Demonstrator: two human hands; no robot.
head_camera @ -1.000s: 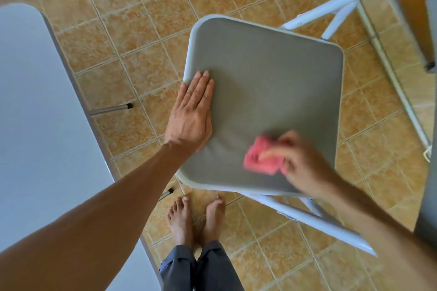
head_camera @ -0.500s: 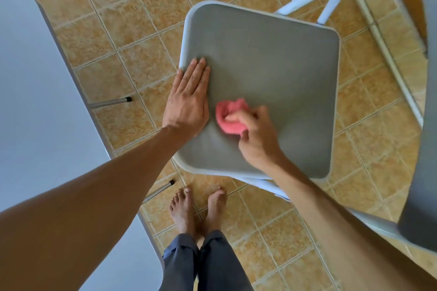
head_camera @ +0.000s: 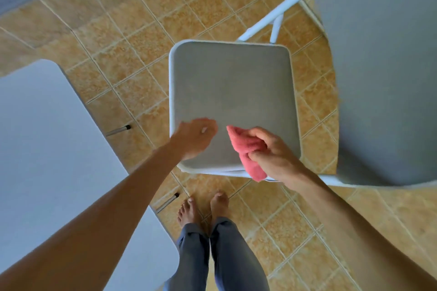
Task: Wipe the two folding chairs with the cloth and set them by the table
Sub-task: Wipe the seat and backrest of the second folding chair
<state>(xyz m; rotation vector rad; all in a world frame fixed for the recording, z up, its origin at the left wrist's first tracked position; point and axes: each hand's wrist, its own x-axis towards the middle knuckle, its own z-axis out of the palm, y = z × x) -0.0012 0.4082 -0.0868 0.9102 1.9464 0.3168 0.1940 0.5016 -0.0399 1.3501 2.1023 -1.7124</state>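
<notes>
Both hands have drawn back toward the near edge of the chair seat since half a second ago: the left hand, which lay flat with its fingers spread along the seat's left edge, is now blurred over the near left corner, and the right hand has carried the cloth away from the middle of the seat toward its near edge.

Fingers of the right hand are closed around the pink cloth, pinching it in a bunch; one end pokes up and left past the thumb, the other hangs down past the seat's near edge. Whether the cloth touches the seat I cannot tell. The left hand is too smeared to say whether its fingers are curled or spread, or whether it rests on the seat; nothing shows in it.

Under both hands lies the grey padded seat of the folding chair, with a pale rim. White frame tubes run out from its far edge, and another white tube shows beneath the near edge by the right wrist. To the right, a broad grey panel fills the upper right of the view, close to the camera.

On the left stands the white bench, its rounded corners near the seat's left side, two metal legs showing below it. Bare feet in grey trousers stand on tan floor tiles just before the seat.
</notes>
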